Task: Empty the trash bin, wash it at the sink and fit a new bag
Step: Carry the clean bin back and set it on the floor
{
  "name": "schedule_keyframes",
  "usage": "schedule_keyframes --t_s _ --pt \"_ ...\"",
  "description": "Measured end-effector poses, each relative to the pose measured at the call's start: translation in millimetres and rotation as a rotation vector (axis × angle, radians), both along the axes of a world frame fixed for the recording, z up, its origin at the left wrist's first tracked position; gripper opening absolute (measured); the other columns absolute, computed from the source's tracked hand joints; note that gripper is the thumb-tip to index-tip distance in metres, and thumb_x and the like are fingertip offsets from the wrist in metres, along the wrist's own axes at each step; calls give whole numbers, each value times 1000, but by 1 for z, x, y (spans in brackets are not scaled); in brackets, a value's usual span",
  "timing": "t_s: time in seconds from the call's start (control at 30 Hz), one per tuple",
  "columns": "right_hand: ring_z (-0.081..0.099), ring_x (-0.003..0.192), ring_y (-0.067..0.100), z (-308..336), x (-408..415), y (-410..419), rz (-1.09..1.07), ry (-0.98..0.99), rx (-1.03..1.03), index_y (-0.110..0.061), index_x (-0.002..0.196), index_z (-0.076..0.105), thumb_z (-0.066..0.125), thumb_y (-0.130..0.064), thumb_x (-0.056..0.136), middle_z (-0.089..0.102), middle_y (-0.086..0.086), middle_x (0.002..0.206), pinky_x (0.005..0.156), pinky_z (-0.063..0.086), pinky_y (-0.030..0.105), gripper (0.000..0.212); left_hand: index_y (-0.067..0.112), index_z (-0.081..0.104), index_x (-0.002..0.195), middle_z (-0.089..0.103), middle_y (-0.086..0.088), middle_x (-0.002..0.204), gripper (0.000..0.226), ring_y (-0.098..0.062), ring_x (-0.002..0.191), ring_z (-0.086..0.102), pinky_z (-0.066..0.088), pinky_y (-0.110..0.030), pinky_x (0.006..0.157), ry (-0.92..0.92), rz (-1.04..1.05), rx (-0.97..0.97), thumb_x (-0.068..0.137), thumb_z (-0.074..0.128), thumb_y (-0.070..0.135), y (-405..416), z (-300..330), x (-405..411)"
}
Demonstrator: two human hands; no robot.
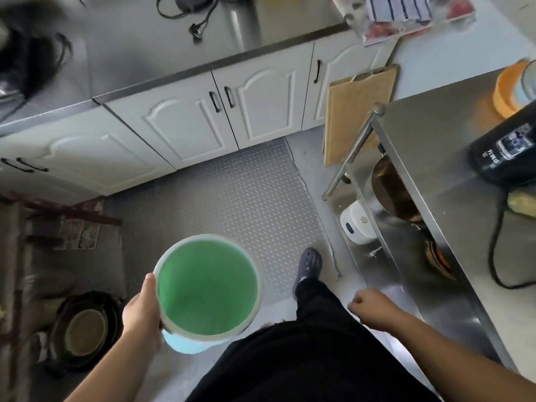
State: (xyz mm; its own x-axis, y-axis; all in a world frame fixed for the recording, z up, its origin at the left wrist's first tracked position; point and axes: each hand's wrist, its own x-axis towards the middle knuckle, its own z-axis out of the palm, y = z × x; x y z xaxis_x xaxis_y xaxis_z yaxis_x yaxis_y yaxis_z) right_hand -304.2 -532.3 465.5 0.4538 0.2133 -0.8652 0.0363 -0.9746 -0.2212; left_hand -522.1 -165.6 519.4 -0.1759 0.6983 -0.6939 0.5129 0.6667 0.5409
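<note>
Now, left hand (142,310): gripping the near-left rim of the trash bin (208,285), thumb lying along the pale edge.
Right hand (369,307): hanging free beside the hip, fingers curling loosely, holding nothing.
Bin: round, its green-lined mouth facing up, being carried above the floor, just left of the dark-trousered leg.
Open room: a strip of studded grey floor mat (246,192) is running ahead between white panelled cabinets (185,123) and the steel table (452,181).
Edges: the table's corner post is standing close on the right; a wooden board (356,111) is leaning beyond it.
Foot: a perforated dark clog (309,264) is stepping on the mat.
</note>
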Motion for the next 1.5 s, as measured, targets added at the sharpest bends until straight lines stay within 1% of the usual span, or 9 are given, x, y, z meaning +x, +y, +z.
schedule_keyframes --t_s 0.2,0.33,0.63,0.77,0.97,1.13,1.27,1.4,1.5 --pt "34 50 15 3 116 79 259 2 20 -17 54 36 53 -29 85 35 -1 53 48 23 31 37 12 67 81 69 -3 77 49 -26 64 65 48 -27 56 7 143 69 72 65 59 27 20 95" --pt "41 55 18 4 188 122 237 -12 44 -20 57 41 52 -26 89 40 0 58 53 31 30 34 16 64 75 64 -1 71 38 -24 56 59 44 -26 52 13 202 90 72 66 54 52 26 153" --pt "34 56 17 -37 284 205 116 -49 14 -20 59 35 54 -25 87 34 1 59 54 23 32 34 18 75 80 74 2 62 45 -26 63 71 53 -33 58 13 69 -84 58 67 56 134 -42 281" --pt "44 58 17 -90 301 231 51 -20 34 -19 60 43 53 -28 89 45 0 61 53 30 31 32 25 72 77 75 5 65 37 -29 75 74 59 -43 71 -11 27 -165 67 69 61 160 -106 339" --pt "47 60 14 -224 300 249 93 66 -17 -17 67 48 50 -30 89 50 -3 62 50 31 27 26 29 70 81 76 2 79 29 -27 77 74 60 -45 73 -29 58 -222 76 60 56 171 -242 419" --pt "47 63 18 -338 297 255 157 116 -32 -21 61 38 47 -27 89 47 -3 64 50 31 29 30 24 61 81 64 4 76 31 -13 68 63 50 -25 53 -7 38 -229 88 47 52 159 -373 474" --pt "52 75 24 -402 298 261 263 131 -9 -21 65 38 46 -27 92 47 -3 69 57 34 30 29 22 66 85 68 1 77 36 -18 69 66 52 -28 45 20 -14 -242 80 49 54 145 -451 507" --pt "58 91 30 -443 307 268 371 120 3 -19 83 51 44 -25 94 65 11 101 68 39 31 14 21 66 85 66 0 73 42 -19 64 63 49 -28 44 -6 -62 -265 73 49 58 137 -507 532" --pt "61 99 32 -465 318 273 446 133 -12 -16 92 57 47 -23 92 65 11 106 73 43 32 13 21 67 85 67 -1 71 41 -19 60 62 48 -29 40 -17 -83 -278 73 49 56 131 -541 547"
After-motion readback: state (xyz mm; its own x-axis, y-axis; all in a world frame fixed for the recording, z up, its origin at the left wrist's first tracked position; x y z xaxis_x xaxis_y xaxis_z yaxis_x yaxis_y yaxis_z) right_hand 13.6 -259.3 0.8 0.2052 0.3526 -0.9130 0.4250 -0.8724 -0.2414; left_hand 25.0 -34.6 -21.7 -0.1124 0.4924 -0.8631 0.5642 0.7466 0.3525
